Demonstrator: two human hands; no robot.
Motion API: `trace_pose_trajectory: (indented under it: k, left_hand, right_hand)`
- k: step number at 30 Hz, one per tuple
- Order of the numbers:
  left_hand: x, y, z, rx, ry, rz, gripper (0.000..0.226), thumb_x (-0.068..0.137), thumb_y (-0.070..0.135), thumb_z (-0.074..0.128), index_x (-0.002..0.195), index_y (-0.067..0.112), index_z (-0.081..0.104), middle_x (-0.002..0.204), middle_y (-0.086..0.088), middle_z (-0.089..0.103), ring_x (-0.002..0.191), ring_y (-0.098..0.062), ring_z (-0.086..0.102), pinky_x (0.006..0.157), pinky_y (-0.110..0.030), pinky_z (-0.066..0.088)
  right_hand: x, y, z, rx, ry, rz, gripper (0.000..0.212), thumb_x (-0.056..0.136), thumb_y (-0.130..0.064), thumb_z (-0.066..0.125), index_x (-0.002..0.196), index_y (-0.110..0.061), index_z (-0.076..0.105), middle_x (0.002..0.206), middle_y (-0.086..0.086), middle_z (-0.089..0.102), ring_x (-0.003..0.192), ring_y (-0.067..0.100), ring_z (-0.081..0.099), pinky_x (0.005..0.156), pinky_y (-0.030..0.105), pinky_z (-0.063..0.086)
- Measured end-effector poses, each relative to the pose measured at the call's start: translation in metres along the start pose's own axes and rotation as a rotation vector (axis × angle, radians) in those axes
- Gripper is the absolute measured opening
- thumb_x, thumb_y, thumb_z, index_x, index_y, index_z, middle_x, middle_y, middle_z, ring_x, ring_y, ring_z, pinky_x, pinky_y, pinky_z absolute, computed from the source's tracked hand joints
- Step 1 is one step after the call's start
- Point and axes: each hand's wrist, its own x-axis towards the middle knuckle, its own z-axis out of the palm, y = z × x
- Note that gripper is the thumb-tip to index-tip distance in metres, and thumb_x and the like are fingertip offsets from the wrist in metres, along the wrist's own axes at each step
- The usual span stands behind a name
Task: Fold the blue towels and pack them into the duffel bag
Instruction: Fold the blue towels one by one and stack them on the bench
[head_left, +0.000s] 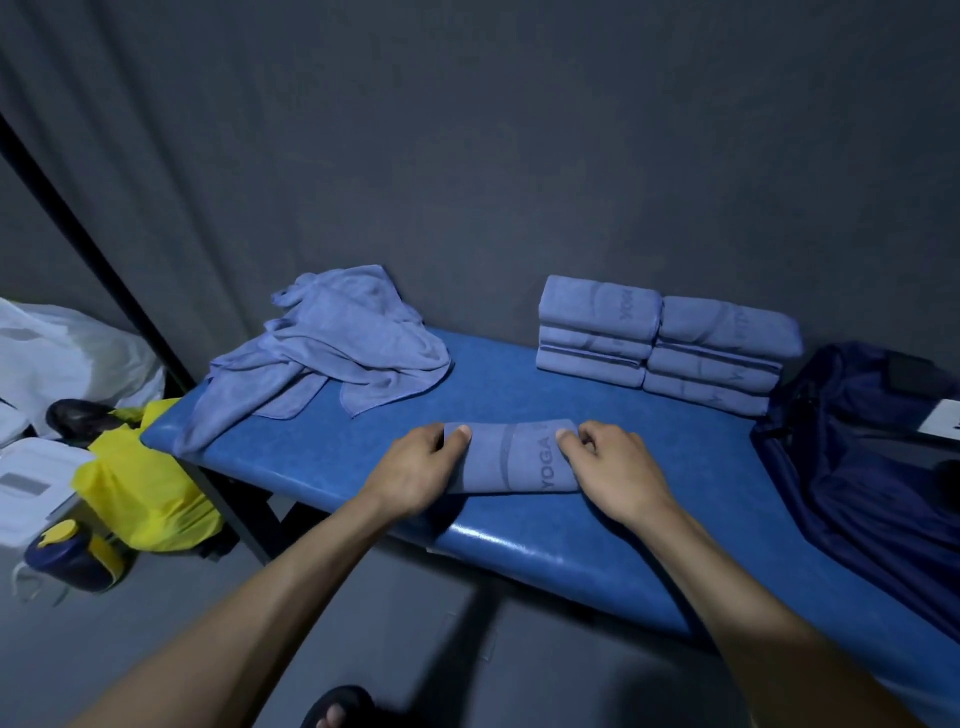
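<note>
A folded blue towel (511, 458) marked YOGA lies on the blue padded bench (561, 551) in front of me. My left hand (415, 470) grips its left end, thumb on top. My right hand (618, 470) pinches its right end with curled fingers. Behind it to the right stand two stacks of folded blue towels (660, 343), three in each. A heap of unfolded blue towels (337, 343) lies at the bench's far left, one hanging over the edge. The dark navy duffel bag (862, 467) sits open at the bench's right end.
A grey curtain hangs close behind the bench. On the floor at left are a yellow bag (140, 493), a white plastic bag (67, 353), a white box (31, 483) and a dark jar with a yellow lid (67, 556). A black pole (104, 275) slants down there.
</note>
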Motion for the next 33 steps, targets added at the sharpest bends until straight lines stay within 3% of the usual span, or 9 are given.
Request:
trace_pose_trajectory:
  k: [4,10,15,19,21,24,27,30,33]
  left_hand:
    - [0.011,0.002,0.005,0.134,0.086,-0.067,0.043,0.099,0.049,0.048,0.073,0.015,0.042,0.071,0.001,0.054,0.072,-0.023,0.052,0.059,-0.036,0.034]
    - [0.019,0.003,0.006,0.273,0.071,-0.016,0.026,0.099,0.047,0.043,0.101,0.024,0.056,0.107,-0.001,0.057,0.098,-0.028,0.059,0.082,-0.041,0.047]
    - [0.018,0.005,0.004,0.255,0.024,0.065,0.031,0.106,0.044,0.034,0.086,0.024,0.047,0.102,-0.005,0.053,0.096,-0.029,0.056,0.087,-0.042,0.046]
    - [0.016,0.007,0.005,0.172,0.049,0.069,0.037,0.106,0.05,0.034,0.085,0.022,0.046,0.09,-0.001,0.059,0.087,-0.024,0.056,0.075,-0.038,0.04]
    - [0.013,0.013,0.007,0.096,0.091,0.038,0.037,0.105,0.051,0.04,0.092,0.018,0.051,0.086,0.005,0.061,0.084,-0.019,0.057,0.072,-0.036,0.038]
    - [0.012,0.021,0.014,-0.277,0.136,0.002,0.035,0.1,0.044,0.059,0.085,0.014,0.049,0.08,0.008,0.056,0.074,-0.012,0.052,0.069,-0.029,0.04]
    - [0.012,0.029,0.01,-0.599,0.11,0.062,0.029,0.09,0.039,0.073,0.081,0.02,0.053,0.08,0.006,0.054,0.075,-0.01,0.05,0.073,-0.028,0.042]
    - [0.011,0.041,0.001,-0.732,0.065,0.152,0.023,0.089,0.03,0.073,0.079,0.022,0.054,0.079,0.007,0.054,0.071,-0.008,0.048,0.067,-0.024,0.041]
    - [0.008,0.053,-0.001,-0.816,0.021,0.193,0.018,0.083,0.03,0.071,0.08,0.021,0.055,0.077,0.008,0.054,0.069,-0.006,0.048,0.06,-0.018,0.041]
  right_hand:
    - [0.008,-0.004,0.006,-0.055,0.029,0.08,0.042,0.091,-0.056,0.047,0.076,-0.018,0.055,0.072,-0.001,0.065,0.077,0.028,0.062,0.064,0.035,0.048]
    - [0.013,-0.005,0.012,-0.042,0.022,0.136,0.032,0.088,-0.055,0.051,0.082,-0.024,0.058,0.078,-0.005,0.067,0.079,0.025,0.063,0.066,0.033,0.048]
    - [0.016,-0.003,0.007,0.021,-0.04,0.178,0.029,0.088,-0.053,0.054,0.084,-0.025,0.059,0.08,-0.007,0.067,0.081,0.022,0.063,0.065,0.031,0.045]
    - [0.017,-0.005,0.005,0.075,-0.062,0.213,0.03,0.086,-0.053,0.056,0.081,-0.023,0.06,0.077,-0.007,0.067,0.08,0.02,0.064,0.064,0.031,0.044]
    - [0.016,-0.004,0.005,0.092,-0.071,0.221,0.031,0.086,-0.054,0.056,0.082,-0.024,0.062,0.079,-0.008,0.068,0.081,0.019,0.064,0.067,0.032,0.047]
    - [0.015,-0.001,0.003,0.153,-0.084,0.222,0.03,0.084,-0.052,0.058,0.08,-0.023,0.065,0.074,-0.009,0.069,0.075,0.018,0.066,0.073,0.035,0.052]
    - [0.011,0.004,-0.011,0.441,-0.207,0.192,0.028,0.089,-0.044,0.065,0.088,-0.016,0.066,0.07,-0.005,0.068,0.063,0.013,0.067,0.062,0.031,0.045]
    - [0.001,0.011,-0.031,0.768,-0.373,0.148,0.035,0.09,-0.049,0.069,0.112,-0.022,0.066,0.102,-0.005,0.075,0.087,0.012,0.07,0.076,0.035,0.049]
    - [-0.006,0.01,-0.035,1.129,-0.467,0.153,0.063,0.077,-0.044,0.083,0.133,-0.027,0.059,0.126,-0.001,0.072,0.11,0.017,0.069,0.092,0.041,0.056]
